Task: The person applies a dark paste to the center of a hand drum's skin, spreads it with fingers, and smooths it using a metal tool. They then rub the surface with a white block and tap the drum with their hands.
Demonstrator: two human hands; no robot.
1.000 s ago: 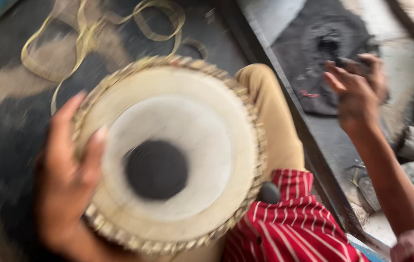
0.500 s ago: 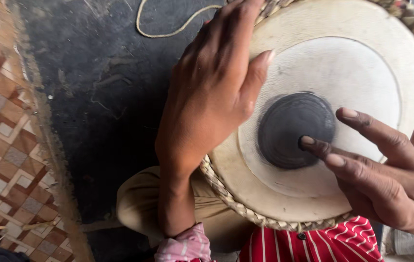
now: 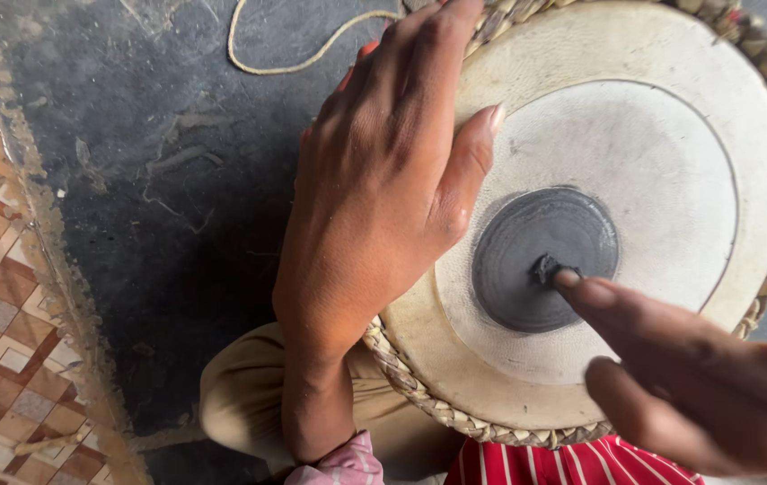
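Right hand (image 3: 707, 377) blurry, cut off at edge, grip open, one fingertip pressing dark lump (image 3: 545, 268) on black spot (image 3: 541, 259). Left hand (image 3: 383, 198) flat, open, resting on drum (image 3: 671, 135) rim. Drum on lap, top cut off.

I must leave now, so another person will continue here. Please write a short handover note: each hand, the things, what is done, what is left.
Left hand: flat on the drum, steadying its left rim.
Right hand: forefinger presses a small dark lump onto the black centre patch.
The drum rests on the lap; a cord lies on the dark floor.
Done: patch is mostly laid.
Left: the lump is not yet spread flat.
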